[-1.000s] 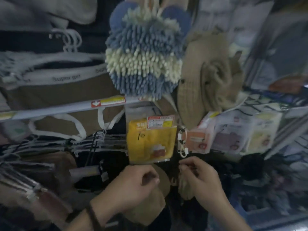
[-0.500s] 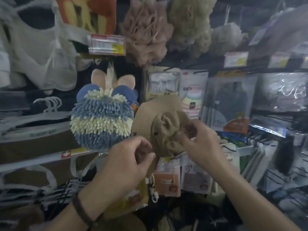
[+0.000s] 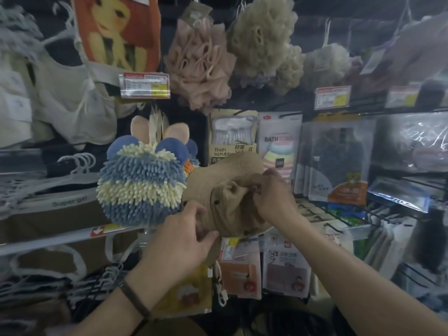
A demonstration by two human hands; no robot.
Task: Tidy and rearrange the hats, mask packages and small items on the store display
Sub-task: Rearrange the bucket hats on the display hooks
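A tan bucket hat [image 3: 225, 190] hangs crumpled at the middle of the display, beside a blue and cream chenille puff [image 3: 141, 184]. My right hand [image 3: 271, 195] pinches the folded crown of the hat from the right. My left hand [image 3: 184, 236] grips the hat's lower brim from below, thumb and fingers curled on the fabric. Below the hat hang mask packages [image 3: 286, 267] in pink and grey, and a yellow package [image 3: 186, 294] partly hidden behind my left wrist.
Pink [image 3: 201, 64] and cream [image 3: 261, 42] bath loofahs hang above. Bath scrubber packs [image 3: 230, 137] and clear bags [image 3: 337, 163] fill hooks on the right. White hangers and folded garments [image 3: 48, 190] crowd the left shelves. Price tags [image 3: 144, 85] stick out on rails.
The view rose from the lower packages to the hat. Both hands came up from below the yellow package and took hold of the tan hat, right on the crown, left on the brim.
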